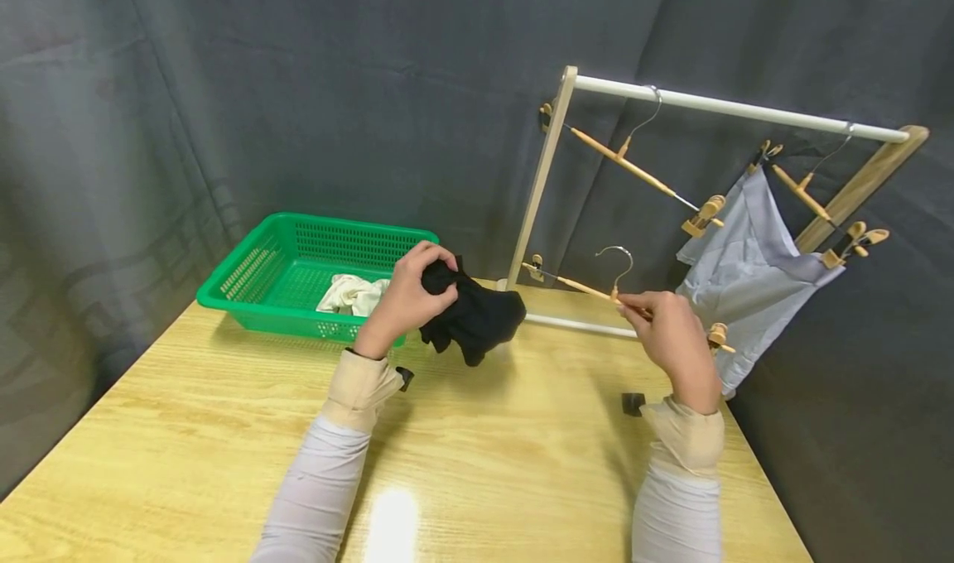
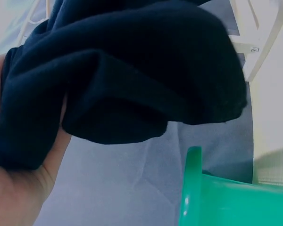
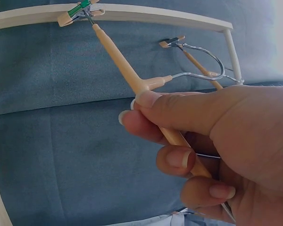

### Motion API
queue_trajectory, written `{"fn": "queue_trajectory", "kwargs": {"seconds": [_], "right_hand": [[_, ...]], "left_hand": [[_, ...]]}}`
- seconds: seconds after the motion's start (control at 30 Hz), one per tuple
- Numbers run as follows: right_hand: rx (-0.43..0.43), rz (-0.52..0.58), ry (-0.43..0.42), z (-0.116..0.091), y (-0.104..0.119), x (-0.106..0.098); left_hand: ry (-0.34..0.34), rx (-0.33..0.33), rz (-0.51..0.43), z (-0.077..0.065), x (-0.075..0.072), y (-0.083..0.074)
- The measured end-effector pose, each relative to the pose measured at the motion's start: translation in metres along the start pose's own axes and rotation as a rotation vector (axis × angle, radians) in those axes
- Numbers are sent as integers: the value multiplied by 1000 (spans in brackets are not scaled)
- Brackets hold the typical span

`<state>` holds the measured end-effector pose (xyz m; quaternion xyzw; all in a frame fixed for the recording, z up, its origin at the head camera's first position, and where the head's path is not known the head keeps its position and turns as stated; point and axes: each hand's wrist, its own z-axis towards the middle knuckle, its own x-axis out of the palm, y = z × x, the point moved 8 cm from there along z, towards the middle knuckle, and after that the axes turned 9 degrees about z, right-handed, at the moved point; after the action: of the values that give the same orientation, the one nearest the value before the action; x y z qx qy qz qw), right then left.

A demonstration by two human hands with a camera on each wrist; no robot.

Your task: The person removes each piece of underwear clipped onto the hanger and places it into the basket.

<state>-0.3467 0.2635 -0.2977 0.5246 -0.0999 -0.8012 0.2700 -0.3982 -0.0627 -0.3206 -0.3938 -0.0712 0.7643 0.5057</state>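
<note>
My left hand (image 1: pixel 414 290) grips a bunched black cloth garment (image 1: pixel 480 315), which hangs down over the table beside the green basket. In the left wrist view its dark folds (image 2: pixel 132 70) cover most of the fingers. My right hand (image 1: pixel 671 335) pinches a wooden clip hanger (image 1: pixel 585 288) near its middle, thumb on the bar just by the hook. The hanger's metal hook (image 1: pixel 617 265) points up, and a clip sits at each end. In the right wrist view the fingers wrap round the hanger's bar (image 3: pixel 118 56).
A green plastic basket (image 1: pixel 261 315) with a crumpled white cloth (image 1: pixel 354 295) stands on the left. At the right is a rack with a white rail (image 1: pixel 745 109). From it hang a bare clip hanger (image 1: pixel 622 159) and another holding light grey shorts (image 1: pixel 753 257).
</note>
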Motion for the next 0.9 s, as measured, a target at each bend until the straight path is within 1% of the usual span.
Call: {"fn": "queue_trajectory", "kwargs": {"seconds": [0.07, 0.17, 0.5, 0.6, 0.77, 0.9], "right_hand": [[4, -3, 2, 0, -1, 0], [13, -2, 4, 1, -2, -1], [32, -11, -14, -1, -7, -3], [20, 0, -11, -1, -8, -4], [18, 7, -8, -1, -9, -6], [36, 2, -4, -1, -12, -7]], "left_hand": [[-33, -3, 6, 0, -4, 1], [-62, -17, 17, 0, -9, 3], [-124, -51, 46, -3, -22, 15], [-153, -61, 47, -3, -26, 18], [-203, -73, 51, -3, -36, 20], [-215, -98, 47, -4, -42, 22]]}}
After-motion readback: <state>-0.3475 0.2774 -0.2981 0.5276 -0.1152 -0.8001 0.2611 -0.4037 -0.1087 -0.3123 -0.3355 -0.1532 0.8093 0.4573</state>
